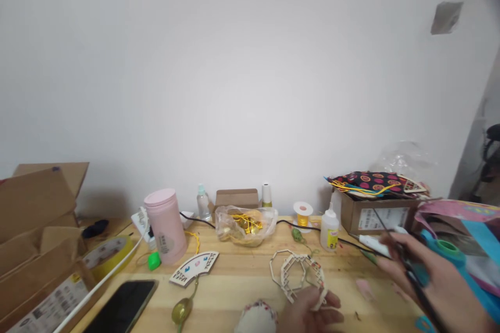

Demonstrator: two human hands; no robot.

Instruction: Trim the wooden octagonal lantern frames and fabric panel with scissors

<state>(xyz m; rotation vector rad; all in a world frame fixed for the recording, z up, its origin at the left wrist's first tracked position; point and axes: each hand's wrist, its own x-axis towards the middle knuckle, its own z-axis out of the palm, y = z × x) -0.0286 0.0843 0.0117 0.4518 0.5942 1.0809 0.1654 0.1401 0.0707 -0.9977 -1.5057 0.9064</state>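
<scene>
My left hand [312, 311] is at the bottom middle, fingers curled on the lower edge of a pale wooden lattice frame [294, 269] that lies on the wooden table [242, 281]. A white and red patterned piece [258, 318] sits just left of that hand. My right hand [427, 277] is at the lower right, closed on a thin dark stick [390, 231] that slants up and to the left. A white pen-like tool [375, 243] lies just beyond its fingertips.
A white glue bottle [329, 229], a gold thread spool [302, 213], a plastic bag of gold cord [244, 225], a pink flask [166, 225], a fan-shaped wooden piece [195, 266], a phone [125, 306], yellow tape [105, 256] and cardboard boxes [35, 229] stand around. A box [377, 214] bearing patterned fabric is right.
</scene>
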